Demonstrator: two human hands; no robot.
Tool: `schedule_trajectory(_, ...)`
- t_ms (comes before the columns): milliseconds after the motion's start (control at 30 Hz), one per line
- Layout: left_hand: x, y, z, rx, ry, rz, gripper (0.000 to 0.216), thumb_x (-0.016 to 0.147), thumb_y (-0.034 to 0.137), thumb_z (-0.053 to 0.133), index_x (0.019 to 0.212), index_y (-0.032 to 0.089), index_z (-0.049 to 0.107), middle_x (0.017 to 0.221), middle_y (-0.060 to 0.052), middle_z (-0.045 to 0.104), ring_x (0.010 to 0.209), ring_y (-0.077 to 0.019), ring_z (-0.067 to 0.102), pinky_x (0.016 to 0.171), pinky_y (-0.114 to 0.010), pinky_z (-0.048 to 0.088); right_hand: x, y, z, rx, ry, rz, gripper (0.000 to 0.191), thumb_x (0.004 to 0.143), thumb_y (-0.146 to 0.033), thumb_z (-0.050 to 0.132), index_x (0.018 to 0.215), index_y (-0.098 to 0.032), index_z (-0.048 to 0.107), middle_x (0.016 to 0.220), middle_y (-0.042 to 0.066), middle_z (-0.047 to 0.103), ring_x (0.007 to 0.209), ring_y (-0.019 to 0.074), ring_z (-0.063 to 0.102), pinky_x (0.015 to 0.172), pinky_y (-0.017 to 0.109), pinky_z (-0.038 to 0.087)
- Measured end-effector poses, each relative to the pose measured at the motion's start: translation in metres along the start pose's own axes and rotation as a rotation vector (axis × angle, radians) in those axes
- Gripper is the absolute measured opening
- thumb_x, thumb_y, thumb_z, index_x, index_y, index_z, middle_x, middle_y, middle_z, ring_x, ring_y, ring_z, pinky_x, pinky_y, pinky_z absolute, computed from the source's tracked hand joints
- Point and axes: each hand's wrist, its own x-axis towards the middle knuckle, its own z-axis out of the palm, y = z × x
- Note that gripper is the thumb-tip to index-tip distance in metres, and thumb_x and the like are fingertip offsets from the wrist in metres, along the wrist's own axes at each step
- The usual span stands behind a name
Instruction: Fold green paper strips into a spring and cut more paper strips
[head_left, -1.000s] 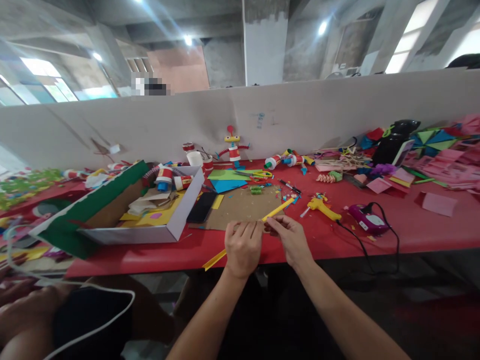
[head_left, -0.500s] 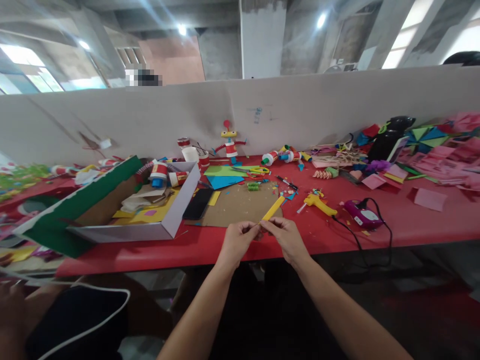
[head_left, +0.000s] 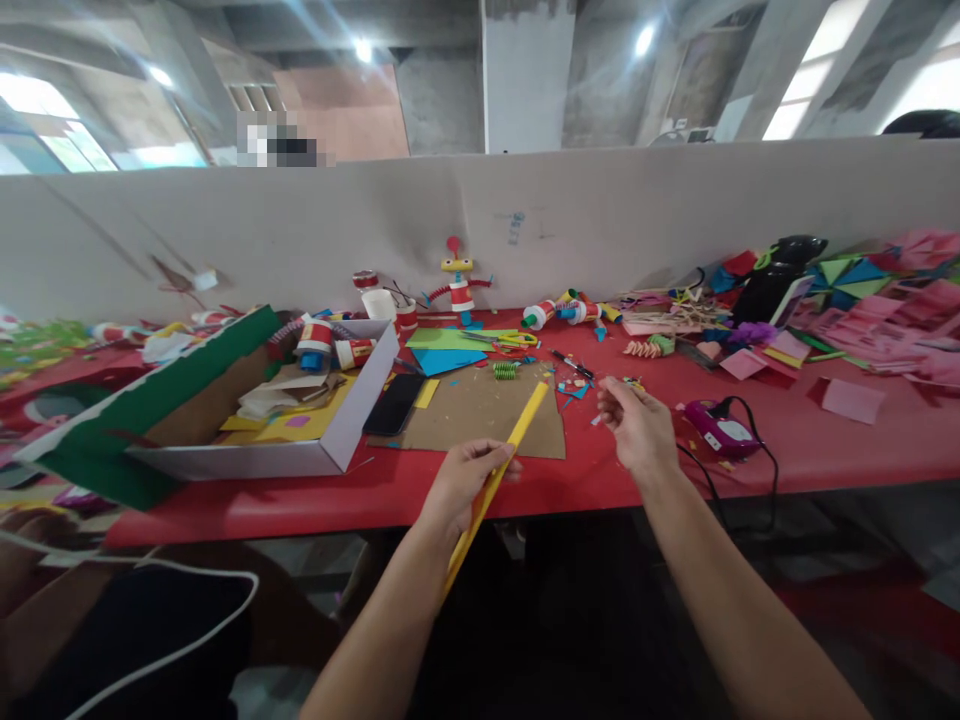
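My left hand [head_left: 469, 485] is closed on a long, narrow yellow paper strip [head_left: 529, 415], pinched between thumb and fingers. The strip slants from over the cardboard sheet [head_left: 457, 410] down past my wrist. To the right, my right hand [head_left: 637, 425] hovers over the red tabletop with fingers loosely bent, and no object shows in them. It covers the spot of the yellow glue gun, whose black cord [head_left: 709, 482] comes out beside the wrist. A green paper coil [head_left: 505, 371] rests on the cardboard.
On the left stands an open box [head_left: 247, 465] with paper and cup figures inside. A phone [head_left: 394, 405], scissors [head_left: 517, 338] and a pen [head_left: 574, 364] lie around the cardboard. A purple power unit [head_left: 720, 430] sits at right. Behind, a paper robot figure [head_left: 460, 292] stands by the partition.
My right hand has let go of the yellow strip and moved right, over the glue gun. My left hand keeps the strip, which now shows much more of its length.
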Motion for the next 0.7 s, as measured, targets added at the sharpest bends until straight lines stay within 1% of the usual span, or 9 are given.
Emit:
schedule_trajectory(100,0.010,0.006,0.002,-0.237,0.065,0.020,0.023,0.060,0.029,0.073,0.075,0.012,0.066,0.066,-0.003,0.065,0.061,-0.0094,0.060,0.059,-0.018,0.044,-0.020,0.011,0.004,-0.201,-0.205,0.003,0.032,0.064,-0.047,0.066,0.061,-0.016,0.061,0.055,0.000,0.060,0.051,0.0102,0.055,0.049,0.022,0.042)
schedule_trajectory(200,0.016,0.012,0.007,-0.422,0.149,0.009,0.027,0.058,0.027,0.075,0.080,0.014,0.065,0.058,0.003,0.058,0.049,-0.0035,0.050,0.044,-0.015,0.035,-0.046,0.026,0.015,-0.319,-0.539,-0.062,0.035,0.067,-0.042,0.067,0.093,-0.019,0.061,0.081,0.004,0.067,0.075,0.0158,0.063,0.069,0.028,0.049)
schedule_trajectory(267,0.017,0.011,0.010,-0.493,0.147,-0.002,0.026,0.058,0.026,0.075,0.079,0.014,0.064,0.053,0.006,0.052,0.043,-0.0020,0.043,0.041,-0.014,0.031,-0.059,0.030,0.022,-0.412,-0.675,-0.114,0.037,0.070,-0.040,0.065,0.099,-0.019,0.059,0.086,0.005,0.067,0.081,0.0170,0.063,0.075,0.031,0.049)
schedule_trajectory(400,0.014,0.003,0.012,-0.528,0.083,0.021,0.021,0.061,0.026,0.073,0.074,0.015,0.062,0.050,0.006,0.047,0.044,-0.0032,0.043,0.041,-0.014,0.032,-0.068,0.024,0.032,-0.632,-0.783,-0.299,0.027,0.072,-0.034,0.065,0.096,-0.021,0.060,0.087,0.003,0.068,0.081,0.0168,0.064,0.075,0.029,0.048)
schedule_trajectory(500,0.009,-0.001,0.004,-0.424,0.096,0.097,0.020,0.066,0.024,0.070,0.083,0.015,0.062,0.065,0.001,0.057,0.055,-0.0055,0.052,0.052,-0.016,0.040,-0.064,0.018,0.034,-0.881,-0.745,-0.532,0.014,0.080,-0.029,0.057,0.091,-0.024,0.063,0.083,0.001,0.069,0.078,0.0168,0.063,0.068,0.027,0.046)
schedule_trajectory(533,0.006,-0.001,0.000,-0.351,0.186,0.167,0.024,0.067,0.023,0.068,0.089,0.017,0.061,0.075,-0.001,0.059,0.063,-0.0073,0.056,0.058,-0.018,0.043,-0.059,0.017,0.034,-0.970,-0.706,-0.639,0.014,0.082,-0.027,0.054,0.091,-0.024,0.064,0.082,0.002,0.069,0.078,0.0174,0.062,0.068,0.028,0.044)
schedule_trajectory(600,-0.001,0.000,-0.009,-0.113,0.506,0.403,0.033,0.073,0.023,0.062,0.105,0.020,0.056,0.096,-0.005,0.060,0.082,-0.0123,0.058,0.071,-0.024,0.045,-0.046,0.018,0.035,-1.109,-0.643,-0.865,0.016,0.085,-0.024,0.050,0.091,-0.024,0.066,0.083,0.003,0.068,0.082,0.0187,0.059,0.074,0.030,0.041)
schedule_trajectory(633,-0.005,0.002,-0.014,0.061,0.710,0.570,0.037,0.076,0.024,0.057,0.113,0.022,0.052,0.106,-0.006,0.057,0.092,-0.0147,0.056,0.078,-0.028,0.044,-0.038,0.020,0.036,-1.153,-0.648,-0.967,0.017,0.086,-0.023,0.049,0.090,-0.023,0.066,0.084,0.004,0.068,0.085,0.0190,0.058,0.078,0.032,0.039)
schedule_trajectory(700,-0.010,0.004,-0.019,0.521,0.897,0.821,0.039,0.082,0.024,0.050,0.120,0.021,0.048,0.119,-0.011,0.052,0.108,-0.0206,0.048,0.090,-0.037,0.038,-0.022,0.028,0.040,-1.219,-0.709,-1.107,0.018,0.086,-0.019,0.049,0.090,-0.022,0.066,0.087,0.004,0.067,0.089,0.0192,0.054,0.082,0.033,0.036)
